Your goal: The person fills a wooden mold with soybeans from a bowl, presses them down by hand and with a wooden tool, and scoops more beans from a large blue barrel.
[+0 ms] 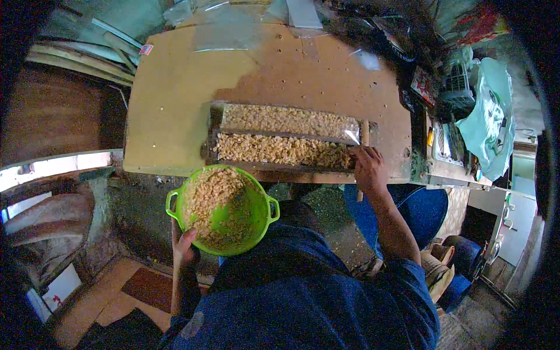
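Observation:
My left hand (185,248) grips a lime-green two-handled basin (273,210) by its lower left rim, thumb inside. Pale golden puffed-looking pieces (213,192) fill much of its left side; some green bottom shows. On the table, a long dark-edged frame (213,131) holds two rows of similar pieces. The far row (286,119) lies under clear plastic film; the near row (280,150) is uncovered. My right hand (368,165) is at the near row's right end, fingers bent together over it. A thin wooden stick (365,132) lies across that end, partly behind this hand.
The tan table (175,116) has scattered crumbs and clear plastic sheets (221,38) at its far side. To the right are a pale green plastic bag (490,116) and a dark crate (457,87). A blue barrel (417,213) stands below the table's right front edge.

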A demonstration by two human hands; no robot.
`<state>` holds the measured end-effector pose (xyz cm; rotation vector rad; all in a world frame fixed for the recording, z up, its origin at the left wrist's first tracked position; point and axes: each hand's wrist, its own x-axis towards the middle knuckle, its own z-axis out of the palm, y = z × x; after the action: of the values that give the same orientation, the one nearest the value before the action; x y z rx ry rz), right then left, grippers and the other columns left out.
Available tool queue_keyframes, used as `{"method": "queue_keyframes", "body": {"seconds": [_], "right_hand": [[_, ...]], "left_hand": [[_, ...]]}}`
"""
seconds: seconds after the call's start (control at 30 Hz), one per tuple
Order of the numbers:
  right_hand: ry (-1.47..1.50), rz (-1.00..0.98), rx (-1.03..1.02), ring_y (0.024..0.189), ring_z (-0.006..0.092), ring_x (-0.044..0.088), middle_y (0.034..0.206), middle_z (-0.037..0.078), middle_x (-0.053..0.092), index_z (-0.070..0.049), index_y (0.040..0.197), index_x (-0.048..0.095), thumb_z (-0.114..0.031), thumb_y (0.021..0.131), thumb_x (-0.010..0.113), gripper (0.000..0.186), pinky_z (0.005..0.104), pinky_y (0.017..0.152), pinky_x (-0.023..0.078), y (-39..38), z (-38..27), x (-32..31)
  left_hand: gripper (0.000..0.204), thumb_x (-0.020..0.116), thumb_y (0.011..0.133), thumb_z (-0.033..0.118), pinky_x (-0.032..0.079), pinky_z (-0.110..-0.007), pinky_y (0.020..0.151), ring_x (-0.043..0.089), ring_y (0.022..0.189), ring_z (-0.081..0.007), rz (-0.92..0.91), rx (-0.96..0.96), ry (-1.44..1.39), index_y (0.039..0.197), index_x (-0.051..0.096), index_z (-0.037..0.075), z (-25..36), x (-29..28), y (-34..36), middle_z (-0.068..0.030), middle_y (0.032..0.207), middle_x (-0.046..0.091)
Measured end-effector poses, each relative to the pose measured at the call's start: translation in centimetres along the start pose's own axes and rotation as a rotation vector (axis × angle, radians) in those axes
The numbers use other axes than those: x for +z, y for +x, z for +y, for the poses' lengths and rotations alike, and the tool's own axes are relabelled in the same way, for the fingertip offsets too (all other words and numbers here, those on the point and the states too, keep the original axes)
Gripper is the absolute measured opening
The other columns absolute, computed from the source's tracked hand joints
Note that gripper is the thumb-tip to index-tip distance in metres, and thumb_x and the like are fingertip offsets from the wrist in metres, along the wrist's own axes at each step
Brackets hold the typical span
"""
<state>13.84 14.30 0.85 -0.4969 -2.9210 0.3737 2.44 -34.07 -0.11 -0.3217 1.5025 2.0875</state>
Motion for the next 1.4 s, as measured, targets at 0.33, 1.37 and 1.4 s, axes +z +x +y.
{"method": "queue_keyframes", "body": {"seconds": [0.33, 1.37, 1.4], "right_hand": [[0.046, -0.099, -0.303, 0.101, 0.033, 0.052, 0.11, 0.011, 0.056, -0.01, 0.105, 0.063, -0.012, 0.076, 0.061, 0.03, 0.0476, 0.091, 0.042, 2.7, -10.7, 3.1], [0.12, -0.089, -0.432, 0.106, 0.0356, 0.047, 0.113, 0.013, 0.053, -0.012, 0.116, 0.057, -0.003, 0.07, 0.057, 0.047, 0.0456, 0.096, 0.039, 11.3, -23.1, 7.5], [0.079, -0.12, -0.424, 0.106, 0.0354, 0.047, 0.114, 0.013, 0.053, -0.011, 0.115, 0.058, -0.003, 0.07, 0.057, 0.046, 0.0458, 0.096, 0.039, 11.1, -23.2, 7.0]], "left_hand": [[0.088, 0.058, 0.078, -0.009, 0.043, -0.049, 0.099, 0.047, 0.12, -0.037, -0.14, 0.078, -0.055, 0.148, 0.009, 0.012, -3.3, -5.9, 1.2, -0.023, 0.139, 0.036], [0.084, 0.059, 0.083, 0.015, 0.042, -0.039, 0.099, 0.038, 0.13, -0.0267, 0.094, -0.144, 0.015, 0.15, 0.008, 0.014, 1.5, -6.7, -0.6, -0.0112, 0.147, 0.028], [0.083, 0.059, 0.083, 0.016, 0.043, -0.039, 0.098, 0.038, 0.13, -0.0263, 0.067, -0.121, -0.01, 0.149, 0.009, 0.014, 1.2, -7.2, -0.6, -0.011, 0.147, 0.029]]}}
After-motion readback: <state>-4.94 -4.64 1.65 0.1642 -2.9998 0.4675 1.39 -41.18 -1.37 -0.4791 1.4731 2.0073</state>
